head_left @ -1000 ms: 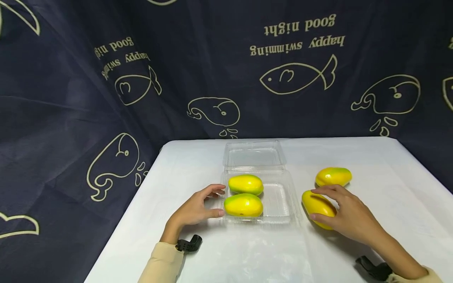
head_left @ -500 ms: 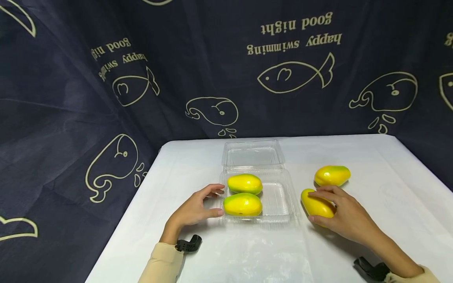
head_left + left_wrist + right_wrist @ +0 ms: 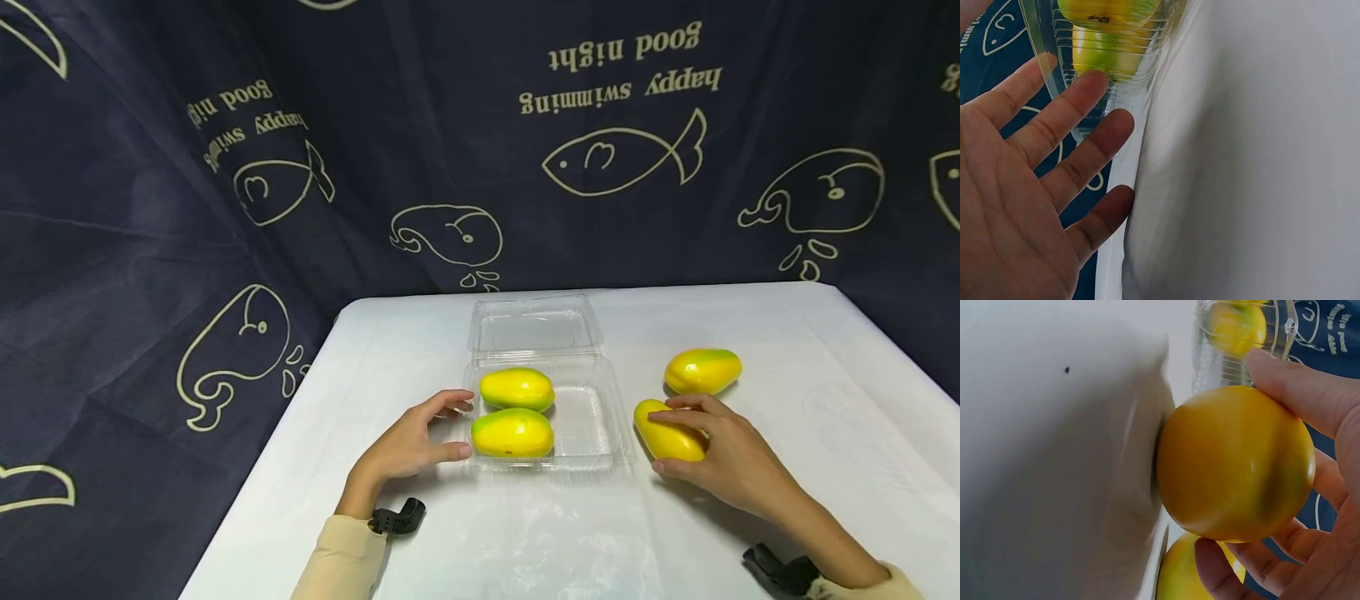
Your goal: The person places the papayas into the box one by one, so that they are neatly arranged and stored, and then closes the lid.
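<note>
My right hand point(image 3: 731, 454) holds a yellow mango-like fruit point(image 3: 1232, 465) at the right of the clear box, thumb on one side and fingers curled on the other. In the right wrist view the fruit's rounded end faces the camera, close to the white cloth. Two more yellow-green fruits, a far one point(image 3: 517, 389) and a near one point(image 3: 512, 432), lie side by side in the left part of the open clear plastic box point(image 3: 617, 417). At the box's left wall is my left hand point(image 3: 408, 442). Its fingers are spread and relaxed, with fingertips right at the wall point(image 3: 1050, 75).
Another yellow-green fruit point(image 3: 702, 371) lies on the white-covered table point(image 3: 555, 533) just beyond my right hand. The box's clear lid point(image 3: 536, 325) is folded back toward the far edge. A dark blue curtain point(image 3: 420, 108) with fish drawings hangs behind and at the left.
My right thumb and fingers have closed in on the fruit, which has turned and shifted slightly toward the box. My left hand stays at the box's left wall.
</note>
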Motion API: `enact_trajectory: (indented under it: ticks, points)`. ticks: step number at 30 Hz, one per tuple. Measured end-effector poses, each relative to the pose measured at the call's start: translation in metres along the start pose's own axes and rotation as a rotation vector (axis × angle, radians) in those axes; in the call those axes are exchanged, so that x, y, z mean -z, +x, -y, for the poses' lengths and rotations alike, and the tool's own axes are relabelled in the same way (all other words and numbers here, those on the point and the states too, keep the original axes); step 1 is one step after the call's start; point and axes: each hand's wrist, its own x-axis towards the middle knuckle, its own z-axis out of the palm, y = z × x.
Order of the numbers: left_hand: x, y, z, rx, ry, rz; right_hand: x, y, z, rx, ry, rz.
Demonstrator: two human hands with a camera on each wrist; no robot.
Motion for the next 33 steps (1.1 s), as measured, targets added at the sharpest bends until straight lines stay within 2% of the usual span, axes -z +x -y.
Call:
enact_trajectory:
  ticks: [12,24,33]
  points:
    - [0.001,-0.001,0.000,-0.011,0.005,-0.011,0.001,0.001,0.001,-0.035,0.027,0.018]
    - [-0.001,-0.002,0.001,-0.007,0.001,0.002,-0.003,-0.008,0.002,-0.039,0.035,-0.074]
    - [0.000,-0.002,-0.001,0.002,-0.004,0.005,0.006,-0.007,0.004,-0.088,0.034,-0.097]
